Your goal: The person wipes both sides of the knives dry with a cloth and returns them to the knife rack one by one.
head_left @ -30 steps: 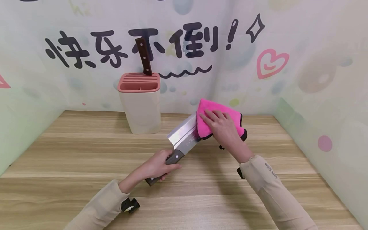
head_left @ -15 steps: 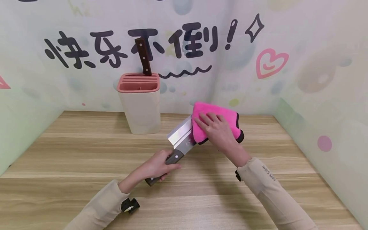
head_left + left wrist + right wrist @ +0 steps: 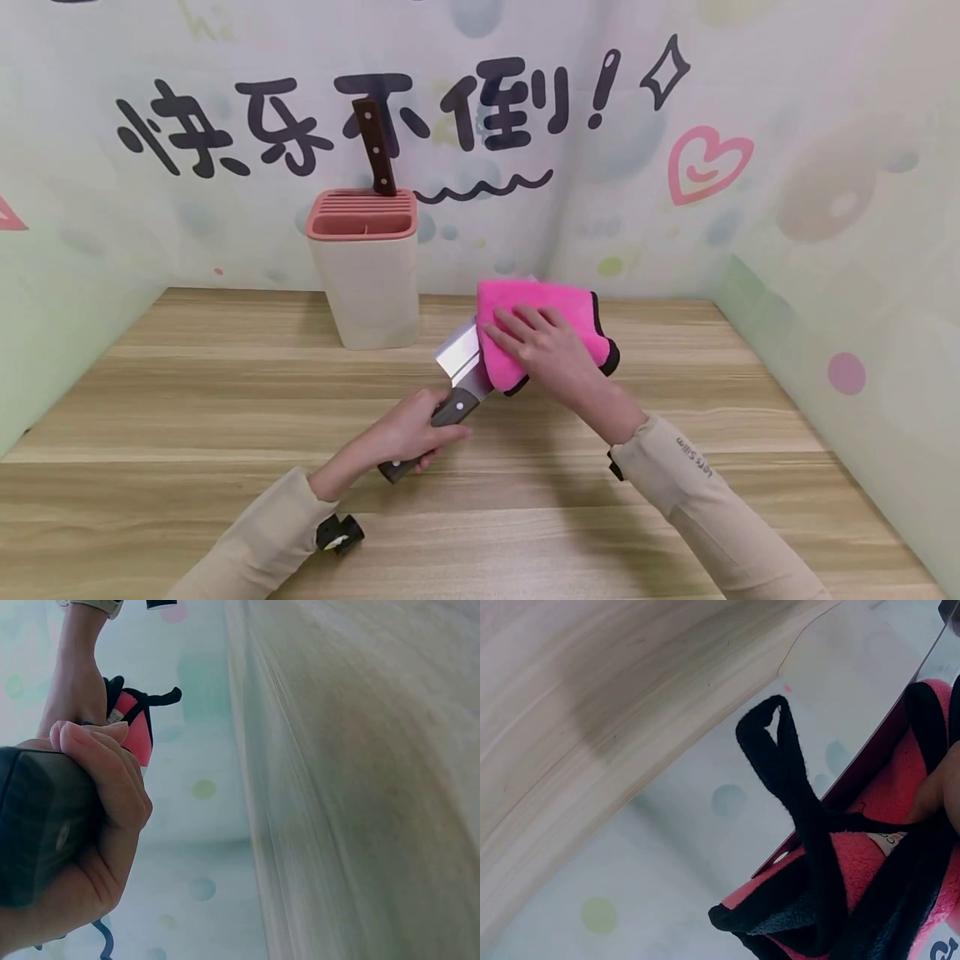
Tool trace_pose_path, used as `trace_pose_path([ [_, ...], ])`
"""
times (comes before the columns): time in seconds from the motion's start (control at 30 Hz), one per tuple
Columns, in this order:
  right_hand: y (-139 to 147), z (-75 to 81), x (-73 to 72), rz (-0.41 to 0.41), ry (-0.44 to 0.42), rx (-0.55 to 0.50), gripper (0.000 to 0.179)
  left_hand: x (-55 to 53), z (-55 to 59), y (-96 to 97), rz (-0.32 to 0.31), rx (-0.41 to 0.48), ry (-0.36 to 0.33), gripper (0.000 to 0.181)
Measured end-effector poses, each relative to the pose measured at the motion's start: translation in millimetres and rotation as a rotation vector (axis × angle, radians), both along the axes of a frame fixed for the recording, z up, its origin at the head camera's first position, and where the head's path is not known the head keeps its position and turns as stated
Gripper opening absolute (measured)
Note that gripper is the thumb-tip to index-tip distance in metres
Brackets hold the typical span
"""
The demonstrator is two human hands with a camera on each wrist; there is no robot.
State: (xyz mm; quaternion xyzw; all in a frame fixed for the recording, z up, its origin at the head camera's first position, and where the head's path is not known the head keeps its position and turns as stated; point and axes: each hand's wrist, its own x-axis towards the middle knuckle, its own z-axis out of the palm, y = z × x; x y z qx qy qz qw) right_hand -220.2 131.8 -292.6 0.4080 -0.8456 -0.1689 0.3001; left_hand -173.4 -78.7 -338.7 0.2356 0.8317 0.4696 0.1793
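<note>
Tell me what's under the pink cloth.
A cleaver blade. In the head view, its near end and a sliver above the pink cloth show; the stretch between is covered.

1. Head view, upper middle: "快乐不倒!" in black on the back wall [image 3: 480, 250].
2. Upper left, same wall: pale letters [image 3: 197, 21], too faint to tell.
3. Lower right: "Let's Slim" on the right sleeve [image 3: 712, 508].
4. Right wrist view, lower right: pink cloth's [image 3: 855, 862] tag [image 3: 889, 841], unreadable.

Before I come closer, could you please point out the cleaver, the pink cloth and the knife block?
Cleaver [image 3: 461, 405], head view: front end of its dark handle, by the rivet.
Pink cloth [image 3: 578, 316], head view: fabric near its black-trimmed edge.
Knife block [image 3: 366, 282], head view: white front wall.
</note>
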Motion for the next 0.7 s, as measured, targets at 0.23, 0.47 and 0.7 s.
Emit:
trace_pose_path([
  [0.23, -4, -2.0, 3.9, 0.053, -0.006, 0.034, 0.054, 0.2, 0.0, -0.3, -0.008, 0.002, -0.013, 0.019],
  [0.47, -7, -2.4, 8.1, 0.104, 0.002, 0.074, 0.051, -1.2, 0.2, -0.9, -0.013, -0.009, -0.025, 0.018],
  [0.7, -10, -3.0, 12.6, 0.154, -0.03, 0.093, 0.054, -1.1, -0.5, -1.5, -0.009, -0.018, -0.031, 0.018],
])
